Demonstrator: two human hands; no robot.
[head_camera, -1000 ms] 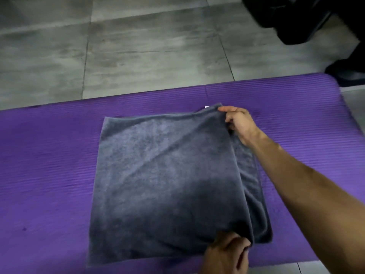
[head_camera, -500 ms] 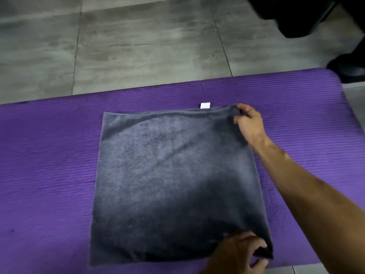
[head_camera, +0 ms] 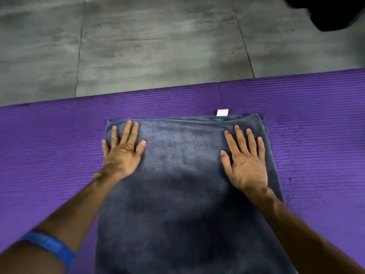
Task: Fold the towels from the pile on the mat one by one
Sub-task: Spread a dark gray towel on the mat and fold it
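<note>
A dark grey towel (head_camera: 183, 175) lies folded flat on the purple mat (head_camera: 49, 147), its far edge showing doubled layers and a small white label (head_camera: 222, 112). My left hand (head_camera: 123, 151) presses flat on the towel's far left corner, fingers straight and spread. My right hand (head_camera: 245, 161) presses flat near the far right edge, fingers also straight. Neither hand grips the cloth. The towel's near edge runs out of view at the bottom. No pile of other towels is in view.
Grey tiled floor (head_camera: 158, 46) lies beyond the mat's far edge. A dark object (head_camera: 339, 12) sits at the top right corner. A blue wristband (head_camera: 49, 246) is on my left forearm. Bare mat stretches to both sides of the towel.
Both hands let go of the towel's right corners. The left hand moved to the far left corner and the right hand shifted inward; both now lie flat on the towel.
</note>
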